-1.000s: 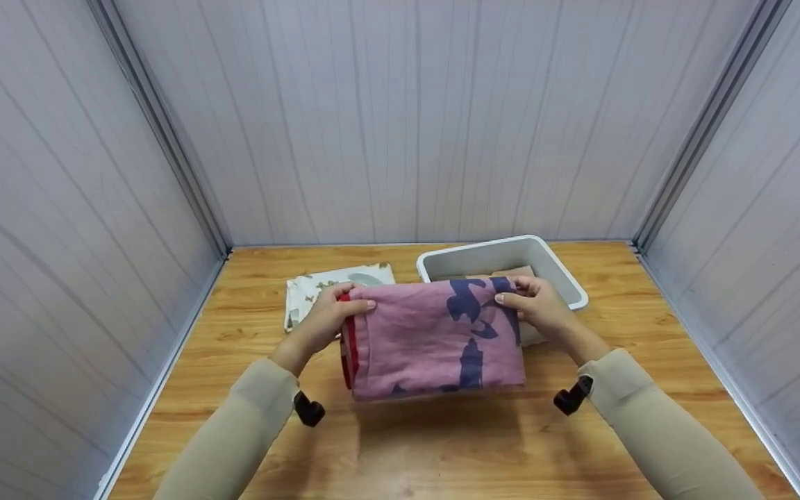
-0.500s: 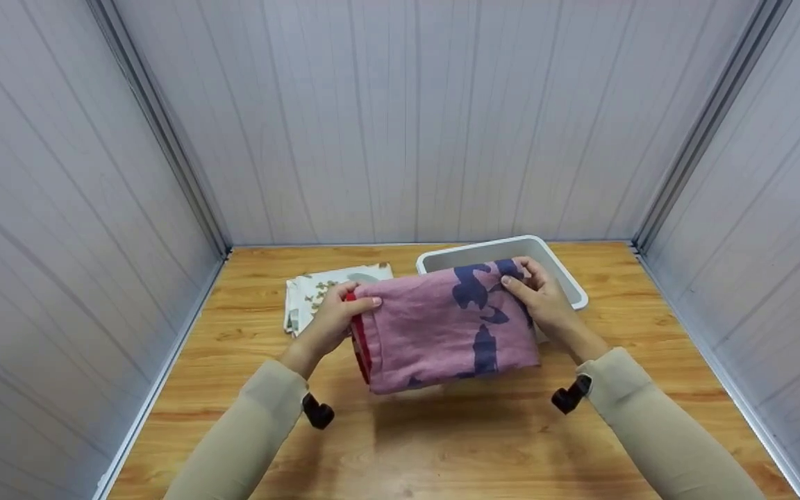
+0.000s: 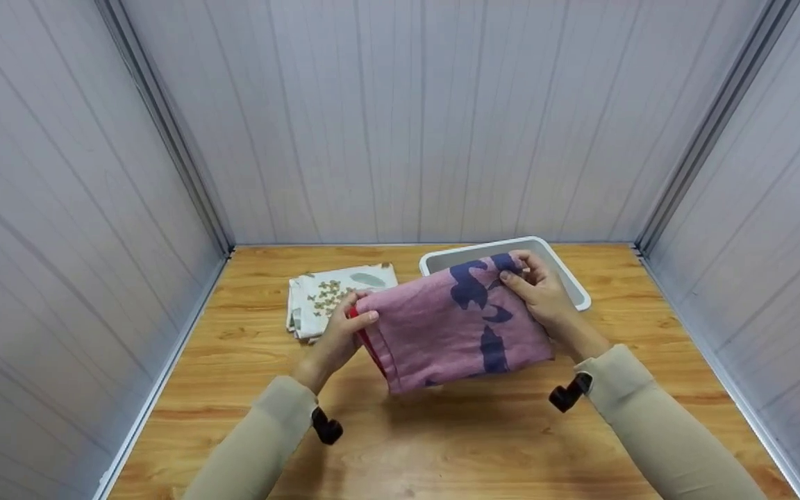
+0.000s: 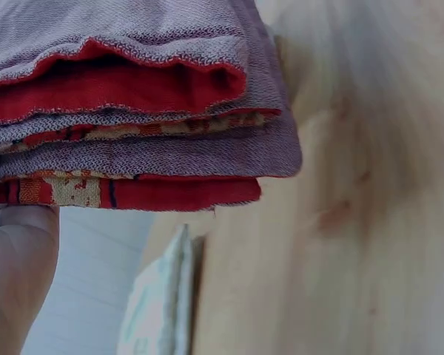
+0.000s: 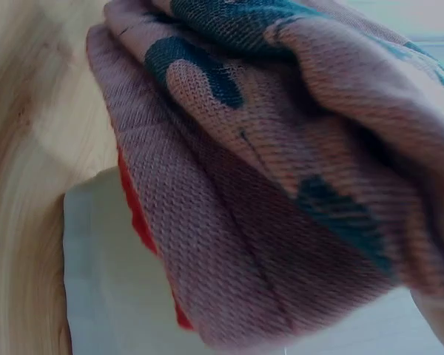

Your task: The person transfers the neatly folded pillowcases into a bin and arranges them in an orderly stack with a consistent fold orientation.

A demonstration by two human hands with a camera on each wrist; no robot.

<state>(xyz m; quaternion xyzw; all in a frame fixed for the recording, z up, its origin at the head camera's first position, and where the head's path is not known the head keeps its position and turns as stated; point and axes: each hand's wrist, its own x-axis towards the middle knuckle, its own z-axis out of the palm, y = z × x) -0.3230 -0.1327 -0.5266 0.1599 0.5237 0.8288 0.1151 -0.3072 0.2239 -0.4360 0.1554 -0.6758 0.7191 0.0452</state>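
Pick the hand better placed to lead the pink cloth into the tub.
Right hand, probably: it grips the pink cloth at the end nearer the tub, while the left hand holds the end nearer the white cloth.

From the wearer's head, one view looked forward and down across the worktop [image 3: 442, 448] — both wrist views, close in, faced opposite ends of the folded cloth [image 3: 442, 326] all three shared.

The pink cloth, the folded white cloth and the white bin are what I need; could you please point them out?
Pink cloth [image 3: 438, 330]: head view, on its front face.
Folded white cloth [image 3: 327, 294]: head view, on its printed top.
White bin [image 3: 487, 246]: head view, on its far rim.
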